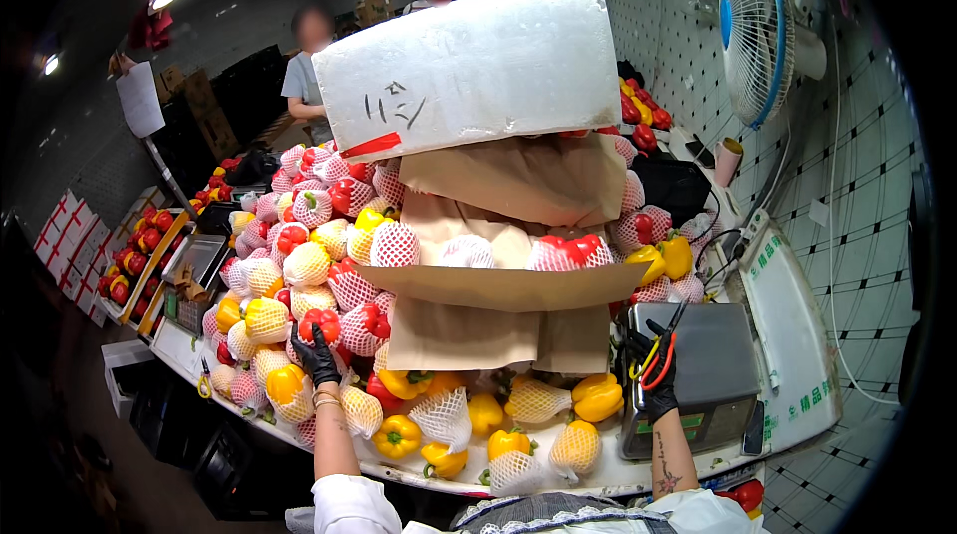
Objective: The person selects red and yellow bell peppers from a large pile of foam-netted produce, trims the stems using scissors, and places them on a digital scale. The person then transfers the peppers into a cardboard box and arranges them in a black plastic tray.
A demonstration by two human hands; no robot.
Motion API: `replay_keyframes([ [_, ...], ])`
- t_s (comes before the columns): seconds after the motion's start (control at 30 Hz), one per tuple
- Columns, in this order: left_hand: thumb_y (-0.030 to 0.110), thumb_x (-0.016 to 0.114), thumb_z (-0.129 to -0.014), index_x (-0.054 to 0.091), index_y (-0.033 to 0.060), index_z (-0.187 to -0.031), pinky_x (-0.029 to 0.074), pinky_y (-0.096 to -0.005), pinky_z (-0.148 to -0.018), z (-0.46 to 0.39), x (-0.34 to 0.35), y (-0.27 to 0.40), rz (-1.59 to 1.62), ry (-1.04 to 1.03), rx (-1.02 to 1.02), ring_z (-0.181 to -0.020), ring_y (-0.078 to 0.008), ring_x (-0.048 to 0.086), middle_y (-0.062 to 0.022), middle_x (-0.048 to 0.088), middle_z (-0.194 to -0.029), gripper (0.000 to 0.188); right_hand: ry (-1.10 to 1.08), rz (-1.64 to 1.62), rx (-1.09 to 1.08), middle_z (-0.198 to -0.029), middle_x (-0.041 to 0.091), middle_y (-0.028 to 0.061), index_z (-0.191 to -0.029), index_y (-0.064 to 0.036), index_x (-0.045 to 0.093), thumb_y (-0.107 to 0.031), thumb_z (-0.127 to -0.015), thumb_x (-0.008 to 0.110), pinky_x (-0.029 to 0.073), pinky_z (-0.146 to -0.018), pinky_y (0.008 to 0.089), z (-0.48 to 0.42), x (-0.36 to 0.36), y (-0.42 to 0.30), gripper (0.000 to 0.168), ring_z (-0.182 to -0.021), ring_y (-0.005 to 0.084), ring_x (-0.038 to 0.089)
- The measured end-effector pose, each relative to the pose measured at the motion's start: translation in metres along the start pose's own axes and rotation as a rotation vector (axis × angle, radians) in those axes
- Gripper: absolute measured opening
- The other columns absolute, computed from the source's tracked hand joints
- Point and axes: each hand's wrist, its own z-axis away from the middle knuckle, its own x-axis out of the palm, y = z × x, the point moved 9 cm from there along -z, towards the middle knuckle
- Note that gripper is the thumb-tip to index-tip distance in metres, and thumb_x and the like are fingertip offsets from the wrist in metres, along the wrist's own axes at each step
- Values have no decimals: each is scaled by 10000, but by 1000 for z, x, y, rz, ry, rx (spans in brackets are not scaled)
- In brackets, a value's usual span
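Observation:
My left hand point(317, 360), in a black glove, has its fingers around a red bell pepper point(321, 324) in a white foam net on the left heap. In my right hand point(659, 384), also gloved in black, is a pair of scissors point(658, 362) with red and yellow handles, blades pointing up over a grey weighing scale point(710, 347). Between my hands stands an open cardboard box point(508, 287) lined with brown paper point(448, 227). One netted red pepper point(572, 253) and a white-netted item point(467, 253) show inside it. Loose yellow bell peppers point(397, 437) lie near the front edge.
A large white polystyrene box point(471, 70) rises behind the carton, hiding much beyond. A person point(305, 81) stands at the back left. Another weighing scale point(196, 265) sits left, and a second pair of scissors point(204, 381) lies at the table's left edge. A fan point(755, 33) hangs on the right.

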Motion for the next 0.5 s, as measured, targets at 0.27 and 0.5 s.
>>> replay_keyframes([
  [0.27, 360, 567, -811, 365, -54, -1205, 319, -357, -961, 0, 0, -4, 19, 0, -24, -1119, -300, 411, -210, 422, -1204, 606, 17, 49, -13, -957, 596, 188, -1193, -44, 406, -406, -889, 395, 492, -700, 328, 2, 0, 0, 473, -765, 244, 613],
  [0.5, 373, 576, -795, 381, -31, -1194, 317, -367, -956, 4, 1, 0, -28, 41, 15, -1117, -319, 415, -216, 445, -1174, 601, -5, 76, -1, -939, 612, 169, -1199, -59, 404, -413, -897, 365, 505, -612, 258, 2, 2, 3, 467, -729, 209, 630],
])
